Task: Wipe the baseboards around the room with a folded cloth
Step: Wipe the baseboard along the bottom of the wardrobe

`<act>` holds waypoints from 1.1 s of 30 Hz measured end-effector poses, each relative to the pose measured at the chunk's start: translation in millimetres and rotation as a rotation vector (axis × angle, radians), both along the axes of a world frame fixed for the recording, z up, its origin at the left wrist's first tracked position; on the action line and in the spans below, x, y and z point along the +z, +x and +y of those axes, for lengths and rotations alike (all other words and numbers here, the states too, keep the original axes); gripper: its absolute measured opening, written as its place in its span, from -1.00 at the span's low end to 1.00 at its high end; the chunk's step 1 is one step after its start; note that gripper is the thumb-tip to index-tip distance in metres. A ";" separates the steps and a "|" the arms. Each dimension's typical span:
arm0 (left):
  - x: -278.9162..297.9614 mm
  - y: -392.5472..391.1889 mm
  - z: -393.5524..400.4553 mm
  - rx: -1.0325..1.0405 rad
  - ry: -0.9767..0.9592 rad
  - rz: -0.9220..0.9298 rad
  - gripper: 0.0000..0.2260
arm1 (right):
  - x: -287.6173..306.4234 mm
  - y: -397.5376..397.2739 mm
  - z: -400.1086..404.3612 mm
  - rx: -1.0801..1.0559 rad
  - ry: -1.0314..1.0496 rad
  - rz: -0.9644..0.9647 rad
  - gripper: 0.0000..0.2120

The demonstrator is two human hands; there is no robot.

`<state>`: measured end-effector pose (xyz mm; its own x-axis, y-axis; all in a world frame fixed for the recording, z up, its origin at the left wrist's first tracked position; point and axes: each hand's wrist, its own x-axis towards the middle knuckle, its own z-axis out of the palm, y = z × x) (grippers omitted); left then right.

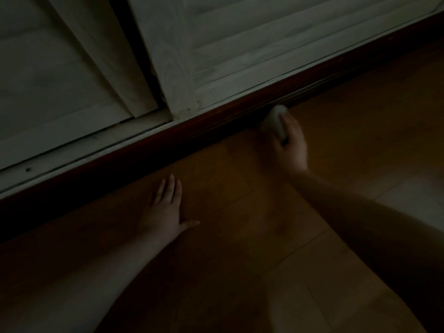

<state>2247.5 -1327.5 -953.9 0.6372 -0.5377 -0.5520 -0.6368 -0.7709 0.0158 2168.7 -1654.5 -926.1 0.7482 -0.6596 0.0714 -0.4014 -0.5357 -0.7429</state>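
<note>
Gripping a pale folded cloth (274, 122), fingers and thumb curled round it, right hand (289, 138) far forward at the foot of the wall. Cloth pressed against the dark reddish-brown baseboard (168, 140), right where baseboard meets wooden floor (240, 236). Back of the hand turned up and toward the camera, knuckles angled at the wall, outline a little blurred. Right forearm (360, 212) bare, stretched long from the lower right corner, running diagonally up and left to the wrist, nearly straight.

Planted flat on the floor, left hand (167, 207), palm down, holding nothing. Fingers straight and close together, pointing at the baseboard, tips near it but apart from it; thumb splayed out to the right. Left forearm (96, 272) bare as well, entering from the lower left edge and rising toward the wrist, bent back slightly at the hand as if bearing weight.

Both hands well apart, left nearer the camera, right farther along the wall to the right.

Above the baseboard, a pale track rail (96, 155) running the same diagonal, with whitish slatted sliding doors (240, 44) standing on it. Very dim light throughout; fine detail of the cloth's folds impossible to tell.
</note>
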 end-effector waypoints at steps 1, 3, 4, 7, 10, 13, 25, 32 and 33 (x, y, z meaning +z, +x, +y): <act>-0.3 0.1 0.1 -0.005 0.005 -0.001 0.08 | 3.0 0.8 -17.7 -0.085 -0.006 0.009 -0.45; 0.2 0.2 0.4 -0.019 0.011 -0.015 0.08 | 7.9 7.8 -44.7 -0.199 -0.007 0.028 -0.46; 0.8 0.3 0.3 -0.025 0.013 -0.022 0.08 | 9.9 13.7 -53.7 -0.238 0.010 0.028 -0.46; 3.4 0.1 -0.9 -0.027 0.021 -0.014 0.06 | 12.4 34.6 -67.8 -0.344 0.104 0.020 -0.44; 5.9 -1.0 -3.6 -0.011 0.022 0.013 0.06 | 10.6 49.1 -58.1 -0.412 0.222 0.018 -0.40; 8.7 -2.3 -5.2 -0.017 0.032 0.001 0.05 | 3.9 55.3 -25.5 -0.391 0.197 0.026 -0.39; 12.7 -4.5 -9.0 -0.032 0.050 -0.038 0.03 | -5.4 74.7 127.1 -0.325 0.371 -0.061 -0.39; 13.6 -4.5 -8.0 -0.018 0.035 -0.034 0.05 | -9.6 53.5 152.5 -0.108 0.382 -0.024 -0.36; 14.5 -4.6 -8.2 -0.017 0.038 -0.032 0.05 | -9.1 51.2 154.6 -0.077 0.383 -0.019 -0.35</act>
